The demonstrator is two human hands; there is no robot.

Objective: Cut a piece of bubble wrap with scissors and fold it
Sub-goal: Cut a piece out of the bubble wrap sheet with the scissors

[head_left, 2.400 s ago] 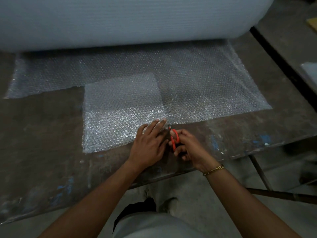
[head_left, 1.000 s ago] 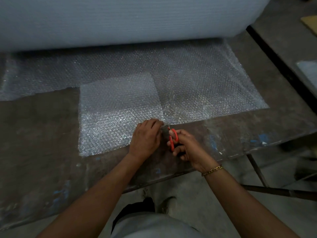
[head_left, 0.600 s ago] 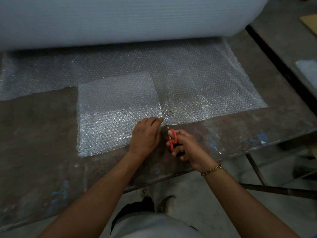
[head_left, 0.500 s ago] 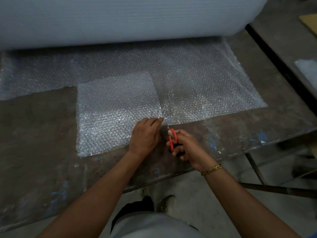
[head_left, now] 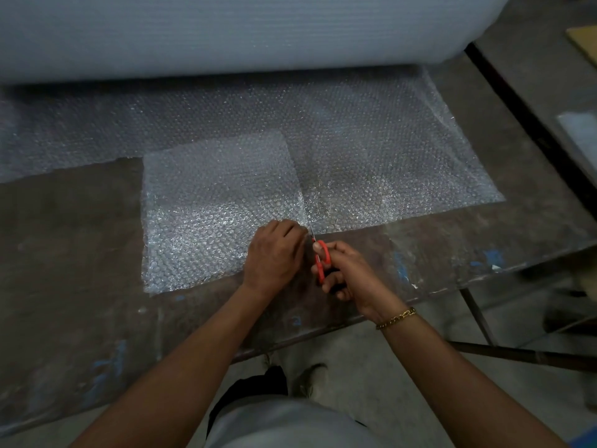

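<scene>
Light: I see a dim scene, brightest on the pale roll (head_left: 226, 30) at the top.
Glare: small glints sparkle off the bubble wrap (head_left: 371, 163).
Shadows: the worktop (head_left: 64, 237) is dark and murky.
Edges: I notice wide-angle bending and softness toward the corners.

Bare forearms, a gold chain bracelet (head_left: 396, 317), seemingly a grey shirt (head_left: 284, 425).

Worn dark table (head_left: 64, 253), grey floor (head_left: 371, 367)

So the bubble wrap sheet (head_left: 371, 150) lies on the table (head_left: 64, 237), in front of the big roll (head_left: 226, 30); folded piece (head_left: 219, 208) overlaps its near-left part.
</scene>
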